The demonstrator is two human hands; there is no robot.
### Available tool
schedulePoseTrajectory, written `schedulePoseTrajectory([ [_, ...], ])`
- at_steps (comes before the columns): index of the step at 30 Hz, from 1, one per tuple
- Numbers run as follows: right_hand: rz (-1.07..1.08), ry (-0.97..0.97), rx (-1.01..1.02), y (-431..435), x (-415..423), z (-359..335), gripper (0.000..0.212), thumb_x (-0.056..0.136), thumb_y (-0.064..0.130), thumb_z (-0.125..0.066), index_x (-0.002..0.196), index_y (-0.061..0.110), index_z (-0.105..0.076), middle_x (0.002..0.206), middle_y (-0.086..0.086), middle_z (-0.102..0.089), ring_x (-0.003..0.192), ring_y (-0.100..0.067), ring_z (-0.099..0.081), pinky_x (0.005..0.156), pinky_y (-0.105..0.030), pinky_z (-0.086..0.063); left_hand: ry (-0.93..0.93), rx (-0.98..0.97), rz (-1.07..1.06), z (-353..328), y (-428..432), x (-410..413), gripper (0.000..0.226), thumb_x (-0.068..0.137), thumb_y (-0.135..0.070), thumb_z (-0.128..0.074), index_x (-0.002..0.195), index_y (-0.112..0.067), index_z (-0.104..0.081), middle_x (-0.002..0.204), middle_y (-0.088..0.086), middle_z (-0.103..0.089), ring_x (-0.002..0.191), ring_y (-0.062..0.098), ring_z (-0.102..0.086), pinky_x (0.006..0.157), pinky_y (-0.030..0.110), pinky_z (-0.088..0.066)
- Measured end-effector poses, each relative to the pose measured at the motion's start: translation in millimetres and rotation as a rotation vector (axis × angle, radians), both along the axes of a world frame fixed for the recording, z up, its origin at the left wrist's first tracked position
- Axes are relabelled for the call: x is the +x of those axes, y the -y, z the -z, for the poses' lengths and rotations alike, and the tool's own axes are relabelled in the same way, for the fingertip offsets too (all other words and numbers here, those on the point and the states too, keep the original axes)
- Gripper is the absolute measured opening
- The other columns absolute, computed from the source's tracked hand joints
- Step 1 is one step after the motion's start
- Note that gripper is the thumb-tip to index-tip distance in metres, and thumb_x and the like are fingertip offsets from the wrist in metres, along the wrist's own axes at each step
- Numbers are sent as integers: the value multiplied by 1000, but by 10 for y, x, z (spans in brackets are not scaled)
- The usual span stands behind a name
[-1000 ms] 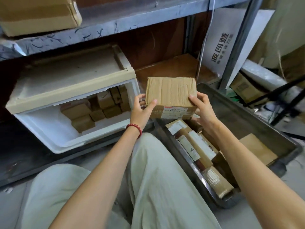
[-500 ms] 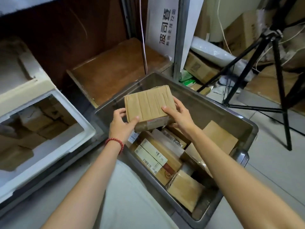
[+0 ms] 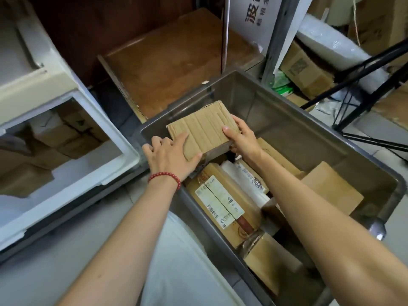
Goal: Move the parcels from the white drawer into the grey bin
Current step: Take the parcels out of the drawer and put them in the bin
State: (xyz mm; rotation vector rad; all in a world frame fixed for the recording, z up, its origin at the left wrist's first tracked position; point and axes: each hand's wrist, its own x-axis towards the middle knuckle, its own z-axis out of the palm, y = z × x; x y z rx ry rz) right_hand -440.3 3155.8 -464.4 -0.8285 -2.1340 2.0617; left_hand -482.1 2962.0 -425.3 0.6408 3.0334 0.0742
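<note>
A flat brown cardboard parcel (image 3: 204,127) is held inside the near left corner of the grey bin (image 3: 276,111), above the parcels lying there. My left hand (image 3: 170,155), with a red bead bracelet on the wrist, grips its near left corner. My right hand (image 3: 241,138) grips its right edge, thumb on top. Several parcels lie in the bin, among them a labelled brown box (image 3: 223,202) and a white package (image 3: 245,182). The white drawer (image 3: 92,164) stands open at the left with several brown parcels (image 3: 72,138) inside.
A brown wooden board (image 3: 176,60) lies behind the bin. A grey shelf post (image 3: 278,34) and cardboard boxes (image 3: 306,71) stand at the back right. Black tripod legs (image 3: 364,62) cross the right side. My light-trousered knee (image 3: 185,266) is between drawer and bin.
Both hands have carried the parcel from in front of the drawer rightward and lowered it into the bin's near left corner. The view has swung right and down.
</note>
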Motion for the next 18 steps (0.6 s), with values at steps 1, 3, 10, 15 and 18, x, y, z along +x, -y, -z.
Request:
schedulePoseTrajectory([
  [1, -30, 14, 17, 35, -24, 47, 53, 96, 31, -57, 145, 23, -38, 139, -6, -47, 123, -23, -50, 99, -43, -48, -17, -21, -6, 8, 4, -11, 62, 83, -70, -41, 136, -37, -43, 117, 8, -50, 110, 28, -36, 90, 42, -26],
  [3, -144, 56, 129, 154, -85, 146, 50, 97, 28, -56, 144, 19, -40, 140, -6, -47, 127, -24, -47, 104, -40, -43, -45, -40, 11, 25, 4, -30, 55, 83, -67, -44, 127, -35, -52, 126, 6, -43, 117, 28, -32, 99, 46, -25],
  [10, -320, 397, 785, 273, -281, 198, 51, 96, 36, -53, 144, 27, -41, 135, -6, -46, 121, -28, -47, 99, -41, -40, -69, 114, 4, 65, 112, -91, 49, 87, -55, -48, 131, -33, -50, 136, -6, -49, 130, 19, -34, 108, 49, -19],
  [15, -326, 286, 989, 405, -146, 121, 44, 98, 43, -43, 139, 29, -47, 140, -3, -50, 129, -26, -44, 110, -49, -27, -166, 158, -54, 6, 324, -121, 48, 85, -50, -51, 128, -28, -52, 133, -5, -50, 125, 20, -38, 100, 46, -29],
  [18, -302, 161, 985, 579, -144, -19, 48, 97, 50, -40, 141, 32, -45, 145, 0, -48, 134, -24, -41, 111, -48, -26, -176, 161, -112, -96, 443, -104, 51, 86, -52, -51, 131, -27, -51, 134, -3, -52, 124, 21, -42, 96, 43, -32],
])
